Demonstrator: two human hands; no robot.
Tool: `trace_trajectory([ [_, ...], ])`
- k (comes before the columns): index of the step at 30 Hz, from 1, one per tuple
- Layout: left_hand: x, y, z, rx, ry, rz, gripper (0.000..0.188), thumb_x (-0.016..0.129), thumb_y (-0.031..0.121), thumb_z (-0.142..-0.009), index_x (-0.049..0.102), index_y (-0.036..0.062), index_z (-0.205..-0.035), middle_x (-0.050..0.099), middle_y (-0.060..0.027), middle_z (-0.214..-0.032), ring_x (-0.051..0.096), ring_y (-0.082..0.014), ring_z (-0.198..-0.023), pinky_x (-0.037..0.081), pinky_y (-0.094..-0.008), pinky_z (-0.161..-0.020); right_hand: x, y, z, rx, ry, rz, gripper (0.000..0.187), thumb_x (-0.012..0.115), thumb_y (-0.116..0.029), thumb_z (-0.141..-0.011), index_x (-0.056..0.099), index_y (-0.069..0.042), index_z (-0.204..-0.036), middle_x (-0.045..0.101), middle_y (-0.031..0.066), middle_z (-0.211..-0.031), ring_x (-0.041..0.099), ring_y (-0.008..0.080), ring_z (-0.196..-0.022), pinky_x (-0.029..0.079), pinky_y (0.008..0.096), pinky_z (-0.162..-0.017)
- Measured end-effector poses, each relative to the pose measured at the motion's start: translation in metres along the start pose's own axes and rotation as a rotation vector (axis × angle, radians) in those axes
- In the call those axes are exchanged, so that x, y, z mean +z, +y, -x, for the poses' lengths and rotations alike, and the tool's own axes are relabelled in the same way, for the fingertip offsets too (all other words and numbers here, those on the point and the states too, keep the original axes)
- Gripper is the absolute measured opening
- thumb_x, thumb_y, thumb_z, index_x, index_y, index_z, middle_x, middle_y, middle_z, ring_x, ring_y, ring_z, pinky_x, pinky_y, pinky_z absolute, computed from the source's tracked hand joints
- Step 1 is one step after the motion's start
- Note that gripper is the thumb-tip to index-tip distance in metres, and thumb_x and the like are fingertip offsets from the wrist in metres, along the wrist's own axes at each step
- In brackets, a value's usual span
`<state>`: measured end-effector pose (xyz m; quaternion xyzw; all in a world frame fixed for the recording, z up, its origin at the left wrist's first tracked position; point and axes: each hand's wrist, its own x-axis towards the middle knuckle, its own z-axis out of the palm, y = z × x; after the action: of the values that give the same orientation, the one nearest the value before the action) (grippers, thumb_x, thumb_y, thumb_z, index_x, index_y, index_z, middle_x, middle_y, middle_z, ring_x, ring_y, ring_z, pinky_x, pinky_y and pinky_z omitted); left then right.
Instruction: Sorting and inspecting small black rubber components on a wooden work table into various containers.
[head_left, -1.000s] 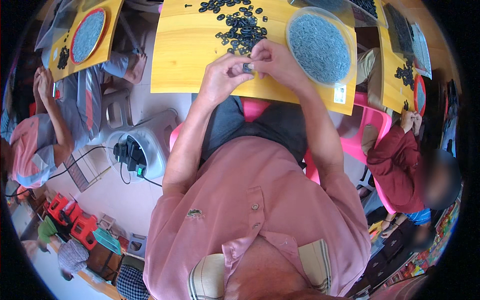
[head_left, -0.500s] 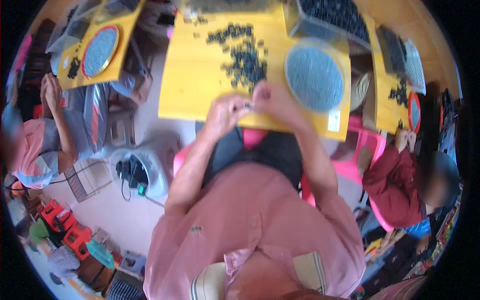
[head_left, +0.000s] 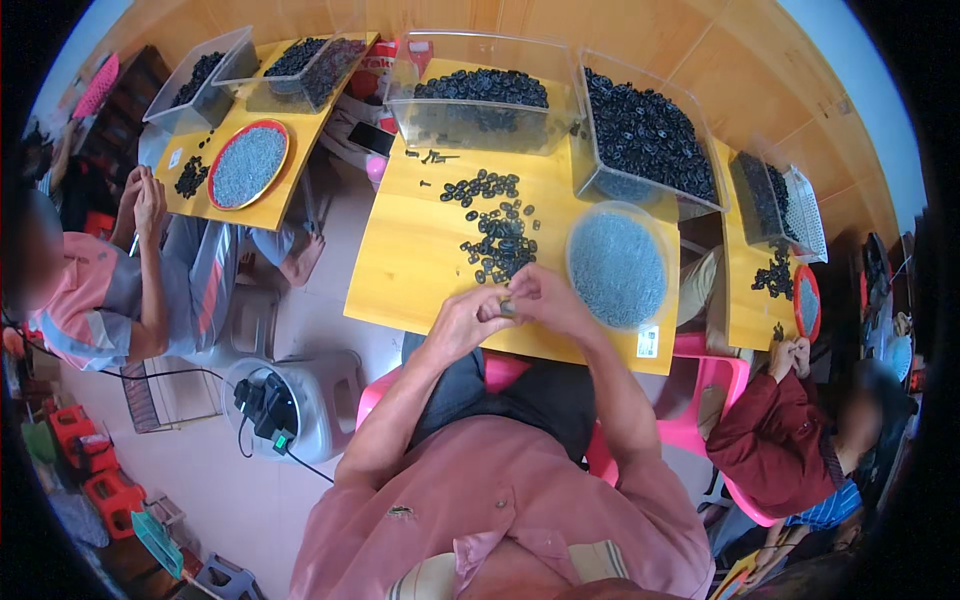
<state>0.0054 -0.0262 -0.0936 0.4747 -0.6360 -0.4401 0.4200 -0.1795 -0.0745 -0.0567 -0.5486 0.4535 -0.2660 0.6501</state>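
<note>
Above the front edge of the yellow table, my left hand [head_left: 468, 322] pinches a small dark part [head_left: 507, 307] between thumb and fingers. Right beside it, my right hand [head_left: 548, 302] has its fingertips closed at that same part; anything tiny between them is too small to make out. Just beyond my hands lies a loose pile of small black oval plastic parts [head_left: 500, 247]. To the right of the pile stands a round tray [head_left: 661, 285] filled with small grey metal pieces.
Clear bins of black parts, a left one [head_left: 480, 128] and a right one [head_left: 655, 185], stand along the table's back. Co-workers sit at yellow tables, one left [head_left: 100, 290] and one right [head_left: 775, 440]. A grey stool [head_left: 330, 400] stands at my left.
The view has tilted up, so the table sits lower in the picture and the back bins show fully. My hands stay together, both closed at the small part.
</note>
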Motion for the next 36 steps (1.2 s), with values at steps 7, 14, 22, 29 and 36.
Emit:
trace_trajectory([
  [7,0.003,-0.003,0.004,0.002,0.028,0.033,0.037,0.08,0.008,-0.076,0.065,0.0043,-0.11,0.059,-0.0003,-0.073,0.051,-0.0061,-0.063,0.046,-0.0224,-0.061,-0.031,-0.138,-0.04,-0.526,0.412,0.149,0.02,0.066,-0.004,-0.084,0.066,0.001,-0.103,0.07,0.006,-0.087,0.065,0.0091,-0.079,0.052,0.0238,-0.073],
  [14,0.001,-0.015,0.011,0.099,0.054,-0.124,0.015,0.072,0.014,-0.082,0.069,0.0005,-0.088,0.057,-0.0097,-0.07,0.055,-0.0213,-0.062,0.046,-0.0341,-0.06,0.033,-0.191,0.051,-0.873,0.179,0.595,0.021,0.066,0.001,-0.079,0.069,-0.001,-0.099,0.069,0.0067,-0.099,0.066,0.0168,-0.088,0.051,0.0274,-0.074],
  [22,0.002,-0.01,-0.011,0.155,0.143,-0.155,0.01,0.068,0.01,-0.083,0.068,0.0007,-0.084,0.063,-0.0119,-0.078,0.061,-0.0248,-0.072,0.049,-0.0358,-0.064,0.081,-0.163,0.12,-1.325,-0.169,0.334,0.02,0.07,-0.019,-0.072,0.072,-0.011,-0.091,0.068,0.0084,-0.078,0.064,0.0218,-0.069,0.046,0.0307,-0.061],
  [29,0.005,-0.019,-0.01,0.033,0.439,-0.008,0.007,0.068,0.0,-0.082,0.069,0.0014,-0.089,0.065,-0.0115,-0.091,0.06,-0.0184,-0.076,0.049,-0.0264,-0.067,0.049,-0.141,0.154,-1.365,-0.005,0.178,0.022,0.071,-0.019,-0.069,0.073,-0.01,-0.089,0.067,0.0089,-0.075,0.063,0.0216,-0.064,0.044,0.0306,-0.057],
  [36,0.012,-0.012,-0.002,0.071,0.3,-0.365,0.024,0.071,0.003,-0.08,0.067,-0.0001,-0.103,0.059,-0.0133,-0.084,0.059,-0.0257,-0.071,0.049,-0.0354,-0.065,0.046,-0.133,0.132,-1.588,-0.052,-0.078,0.023,0.072,-0.019,-0.067,0.073,-0.01,-0.088,0.066,0.0093,-0.073,0.061,0.0214,-0.06,0.042,0.0304,-0.054],
])
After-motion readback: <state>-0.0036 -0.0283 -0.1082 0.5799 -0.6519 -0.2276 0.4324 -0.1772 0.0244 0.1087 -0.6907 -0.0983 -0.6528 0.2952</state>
